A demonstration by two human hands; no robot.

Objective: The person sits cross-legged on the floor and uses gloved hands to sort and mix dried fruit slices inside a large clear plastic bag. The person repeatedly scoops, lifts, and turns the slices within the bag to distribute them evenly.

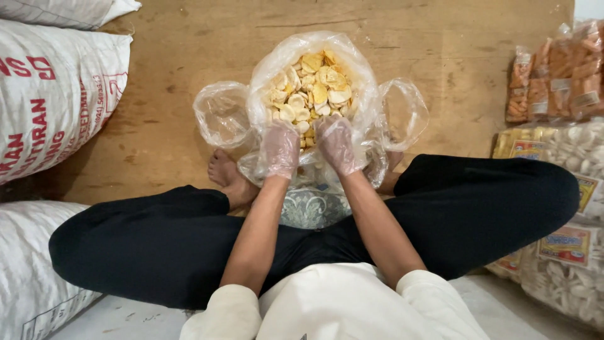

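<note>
Left hand (280, 150), right hand (338, 145), both gloved, pinch near rim of clear bag (264, 75); yellow crackers (311, 91) just beyond fingers. Best: hold rim taut, level.

Likely a snack storeroom: white sacks (50, 94) and packaged crackers (560, 75) on the floor.

A large open bag (313, 94) of crackers is set on the wooden floor (176, 56) at twelve o'clock, just before the crossed legs (176, 245). The left hand (280, 150) and right hand (336, 145) are placed side by side at the bag's near edge. Woven sacks (53, 94) are stacked at nine to ten o'clock. Packets of snacks (557, 75) are piled at two o'clock, and further packets (569, 252) are laid at four o'clock, beside the right knee.
</note>
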